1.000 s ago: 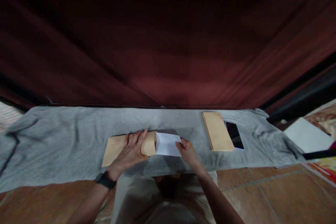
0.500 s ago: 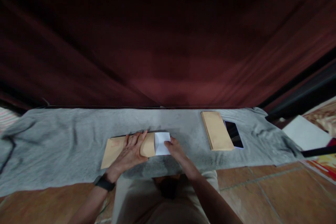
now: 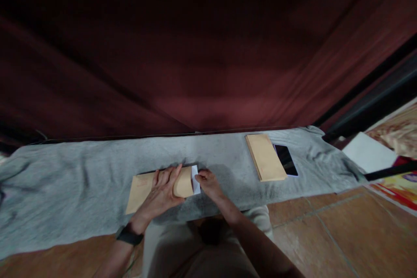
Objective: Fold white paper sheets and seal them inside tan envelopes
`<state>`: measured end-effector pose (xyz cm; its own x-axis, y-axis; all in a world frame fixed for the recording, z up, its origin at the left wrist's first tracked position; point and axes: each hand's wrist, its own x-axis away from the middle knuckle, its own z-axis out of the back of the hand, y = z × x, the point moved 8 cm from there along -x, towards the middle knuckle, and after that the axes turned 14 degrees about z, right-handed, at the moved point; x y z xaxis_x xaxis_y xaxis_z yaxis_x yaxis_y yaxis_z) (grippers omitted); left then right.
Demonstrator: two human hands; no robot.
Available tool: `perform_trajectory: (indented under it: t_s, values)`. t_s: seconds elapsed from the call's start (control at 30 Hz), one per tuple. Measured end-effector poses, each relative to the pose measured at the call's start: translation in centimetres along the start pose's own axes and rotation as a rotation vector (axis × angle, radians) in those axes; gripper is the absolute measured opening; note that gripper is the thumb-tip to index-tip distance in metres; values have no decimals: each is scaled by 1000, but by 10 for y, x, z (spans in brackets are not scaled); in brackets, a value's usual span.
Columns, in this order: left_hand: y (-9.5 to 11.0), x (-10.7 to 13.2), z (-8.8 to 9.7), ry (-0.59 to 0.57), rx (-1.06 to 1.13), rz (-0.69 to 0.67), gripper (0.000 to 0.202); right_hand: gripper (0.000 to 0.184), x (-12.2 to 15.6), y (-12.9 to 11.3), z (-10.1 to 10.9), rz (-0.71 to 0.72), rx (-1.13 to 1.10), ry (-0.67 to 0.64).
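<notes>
A brown paper envelope (image 3: 140,186) lies lengthwise on the grey cloth, its open end facing right. My left hand (image 3: 163,191) rests flat across it with the fingers spread, the thumb near its lower edge. From that open end sticks out a narrow strip of white paper (image 3: 195,179); the rest of the sheet is hidden inside the envelope. My right hand (image 3: 208,183) pinches the outer edge of this paper between thumb and fingers.
To the right on the cloth (image 3: 107,160) sits a stack of brown envelopes (image 3: 266,157), beside a dark-screened phone (image 3: 286,160). A dark red curtain (image 3: 202,74) hangs behind. Off the right end are a white sheet (image 3: 369,152) and a dark bar (image 3: 391,170).
My right hand has moved left, and the white paper has slid farther into the envelope, so less of it shows. My left hand has stayed on the envelope.
</notes>
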<state>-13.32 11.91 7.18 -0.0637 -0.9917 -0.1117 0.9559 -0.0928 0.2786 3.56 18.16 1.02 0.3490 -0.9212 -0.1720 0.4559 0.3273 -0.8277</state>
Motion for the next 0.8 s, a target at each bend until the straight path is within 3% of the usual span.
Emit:
perform_trajectory:
  t_s: [0.33, 0.63, 0.8]
  values:
    - [2, -2, -4, -19, -2, 3, 114, 21, 0, -19, -9, -108, 165, -109]
    - [6, -1, -2, -30, -16, -5, 112, 18, 2, -24, -4, -128, 181, -87]
    - [1, 0, -10, -61, -27, -39, 107, 14, 4, -25, -2, -144, 195, -54]
